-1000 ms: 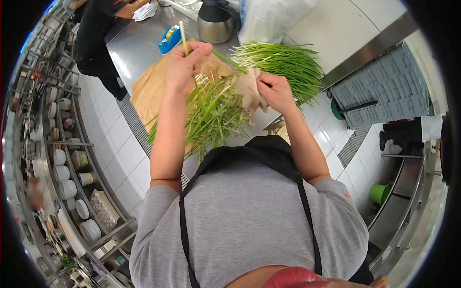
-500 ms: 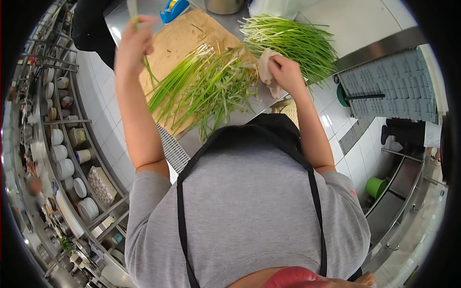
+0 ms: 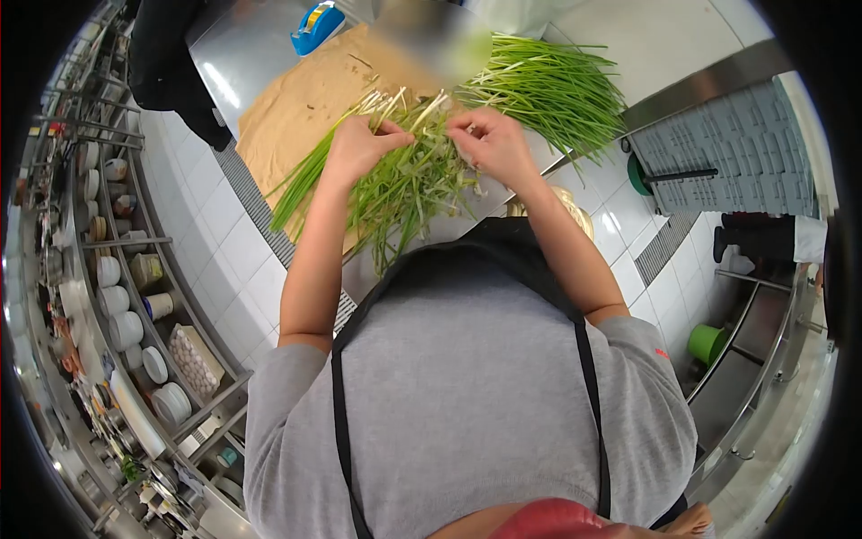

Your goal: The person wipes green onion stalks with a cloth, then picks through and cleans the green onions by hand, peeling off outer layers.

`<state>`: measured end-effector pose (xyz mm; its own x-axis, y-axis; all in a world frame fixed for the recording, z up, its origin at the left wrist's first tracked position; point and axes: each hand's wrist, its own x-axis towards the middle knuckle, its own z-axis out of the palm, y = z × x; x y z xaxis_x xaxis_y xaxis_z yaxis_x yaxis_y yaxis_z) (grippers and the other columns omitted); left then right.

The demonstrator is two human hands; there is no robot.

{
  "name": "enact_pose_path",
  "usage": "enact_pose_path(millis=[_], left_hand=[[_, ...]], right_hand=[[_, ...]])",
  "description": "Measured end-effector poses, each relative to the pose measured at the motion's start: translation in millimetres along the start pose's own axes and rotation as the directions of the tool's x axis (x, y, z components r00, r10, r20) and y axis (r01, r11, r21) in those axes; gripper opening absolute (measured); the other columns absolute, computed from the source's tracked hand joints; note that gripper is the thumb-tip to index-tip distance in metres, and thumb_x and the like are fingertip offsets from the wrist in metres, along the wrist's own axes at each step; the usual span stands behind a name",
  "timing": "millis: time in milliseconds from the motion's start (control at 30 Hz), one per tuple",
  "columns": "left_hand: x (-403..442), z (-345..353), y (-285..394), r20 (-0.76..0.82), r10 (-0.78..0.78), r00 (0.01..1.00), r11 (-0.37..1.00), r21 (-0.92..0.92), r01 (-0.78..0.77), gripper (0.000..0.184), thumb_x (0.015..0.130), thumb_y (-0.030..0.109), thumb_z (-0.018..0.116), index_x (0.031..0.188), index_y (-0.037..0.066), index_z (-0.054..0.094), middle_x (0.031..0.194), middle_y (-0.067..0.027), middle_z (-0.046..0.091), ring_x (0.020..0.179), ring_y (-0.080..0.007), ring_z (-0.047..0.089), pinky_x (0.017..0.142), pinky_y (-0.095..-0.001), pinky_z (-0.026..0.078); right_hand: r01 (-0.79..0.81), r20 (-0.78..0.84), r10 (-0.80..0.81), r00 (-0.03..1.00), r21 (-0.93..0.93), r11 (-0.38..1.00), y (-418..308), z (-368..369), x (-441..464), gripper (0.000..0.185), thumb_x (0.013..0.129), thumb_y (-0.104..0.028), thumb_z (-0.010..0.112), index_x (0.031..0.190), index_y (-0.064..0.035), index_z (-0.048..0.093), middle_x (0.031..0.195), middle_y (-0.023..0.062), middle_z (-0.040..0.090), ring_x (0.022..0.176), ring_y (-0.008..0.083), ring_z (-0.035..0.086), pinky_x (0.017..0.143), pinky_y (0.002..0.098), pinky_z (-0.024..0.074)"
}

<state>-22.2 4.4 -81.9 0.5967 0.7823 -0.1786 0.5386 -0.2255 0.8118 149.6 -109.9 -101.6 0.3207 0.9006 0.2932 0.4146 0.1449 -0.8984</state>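
My left hand is closed in a pinch over the loose pile of green stalks, its fingertips among them; what it grips is too small to tell. Just to the right, my right hand has its thumb and forefinger curled together at the pile's upper edge, and anything between them is unclear. The pile mixes straight stalks with wilted, tangled leaves and lies on brown paper. A neat bunch of long green stalks with pale ends lies beyond my right hand.
A blue tape dispenser stands on the metal table behind the paper. Someone in dark clothes is at the upper left. Part of the far table side is blurred. Shelves with white containers line the left.
My left hand has come down and right from the paper's left side to the pile. My right hand has moved left to the pile, and the pale cloth it held is no longer visible.
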Motion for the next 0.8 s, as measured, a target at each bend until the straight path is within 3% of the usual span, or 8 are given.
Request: enact_pose_path(millis=[33, 133, 233, 333, 467, 700, 767, 800], left_hand=[[-4, 0, 5, -0.043, 0.037, 0.998, 0.999, 0.020, -0.036, 0.020, 0.065, 0.022, 0.068, 0.070, 0.003, 0.065, 0.051, -0.0016, 0.052, 0.046, -0.0095, 0.044, 0.046, -0.0254, 0.036], [-15, 8, 22, -0.153, 0.146, 0.977, 0.985, 0.115, -0.129, 0.020, 0.065, 0.021, 0.067, 0.069, 0.002, 0.063, 0.051, -0.0021, 0.053, 0.046, -0.0084, 0.044, 0.045, -0.0253, 0.036], [-24, 12, 44, -0.175, 0.132, 0.976, 0.957, 0.280, -0.079, 0.023, 0.063, 0.020, 0.069, 0.076, 0.003, 0.063, 0.057, -0.0111, 0.058, 0.050, -0.0157, 0.053, 0.052, -0.0292, 0.043], [-20, 13, 31, -0.153, 0.224, 0.962, 0.967, -0.086, -0.239, 0.020, 0.066, 0.019, 0.068, 0.076, 0.002, 0.063, 0.063, -0.0087, 0.060, 0.054, -0.0116, 0.053, 0.053, -0.0270, 0.042], [-25, 5, 39, -0.036, 0.088, 0.995, 0.874, -0.477, -0.094, 0.018, 0.070, 0.016, 0.068, 0.078, 0.000, 0.064, 0.067, -0.0005, 0.060, 0.059, -0.0048, 0.050, 0.055, -0.0200, 0.039], [-23, 7, 39, 0.076, 0.036, 0.996, 0.913, -0.409, -0.002, 0.016, 0.072, 0.016, 0.067, 0.078, 0.001, 0.064, 0.064, 0.0013, 0.058, 0.052, -0.0027, 0.041, 0.047, -0.0183, 0.031], [-23, 9, 39, 0.068, 0.070, 0.995, 0.894, -0.447, -0.033, 0.015, 0.073, 0.020, 0.066, 0.077, 0.005, 0.064, 0.061, 0.0038, 0.057, 0.042, 0.0006, 0.031, 0.037, -0.0168, 0.020], [-23, 9, 43, 0.077, 0.062, 0.995, 0.890, -0.456, -0.021, 0.015, 0.072, 0.018, 0.066, 0.077, 0.003, 0.064, 0.063, 0.0024, 0.058, 0.047, -0.0011, 0.037, 0.042, -0.0176, 0.026]], right_hand=[[-0.257, 0.156, 0.240, 0.958, 0.096, 0.962, -8, 0, 1, 0.016, 0.077, -0.018, 0.062, 0.080, -0.0020, 0.064, 0.053, -0.0009, 0.051, 0.045, 0.0032, 0.045, 0.039, 0.0182, 0.0351], [-0.437, 0.203, 0.404, 0.892, 0.163, 0.885, -28, 12, 4, 0.019, 0.076, -0.020, 0.062, 0.078, -0.0014, 0.064, 0.053, 0.0003, 0.052, 0.045, 0.0046, 0.046, 0.039, 0.0185, 0.0354], [-0.470, 0.201, 0.428, 0.881, 0.271, 0.840, -28, 15, 8, 0.020, 0.076, -0.021, 0.062, 0.077, -0.0015, 0.064, 0.054, 0.0004, 0.053, 0.046, 0.0056, 0.047, 0.041, 0.0188, 0.0369], [-0.482, 0.214, 0.431, 0.876, 0.383, 0.788, -17, 9, 7, 0.017, 0.078, -0.019, 0.061, 0.079, -0.0017, 0.062, 0.062, 0.0009, 0.056, 0.052, 0.0066, 0.049, 0.048, 0.0195, 0.0399], [-0.466, 0.237, 0.402, 0.884, 0.462, 0.754, -17, 3, 4, 0.016, 0.079, -0.018, 0.059, 0.083, -0.0019, 0.062, 0.071, 0.0013, 0.058, 0.057, 0.0069, 0.050, 0.053, 0.0197, 0.0414], [-0.427, 0.195, 0.396, 0.897, 0.610, 0.667, -32, -5, 2, 0.017, 0.080, -0.016, 0.059, 0.087, -0.0002, 0.062, 0.072, 0.0015, 0.059, 0.059, 0.0069, 0.050, 0.055, 0.0199, 0.0418], [-0.399, 0.188, 0.356, 0.915, 0.546, 0.737, -29, -4, -1, 0.017, 0.080, -0.015, 0.059, 0.088, 0.0000, 0.062, 0.072, 0.0013, 0.059, 0.059, 0.0067, 0.051, 0.055, 0.0194, 0.0416], [-0.380, 0.183, 0.335, 0.924, 0.513, 0.770, -28, -5, -1, 0.017, 0.079, -0.014, 0.059, 0.088, 0.0001, 0.062, 0.072, 0.0011, 0.059, 0.059, 0.0066, 0.051, 0.055, 0.0192, 0.0415]])
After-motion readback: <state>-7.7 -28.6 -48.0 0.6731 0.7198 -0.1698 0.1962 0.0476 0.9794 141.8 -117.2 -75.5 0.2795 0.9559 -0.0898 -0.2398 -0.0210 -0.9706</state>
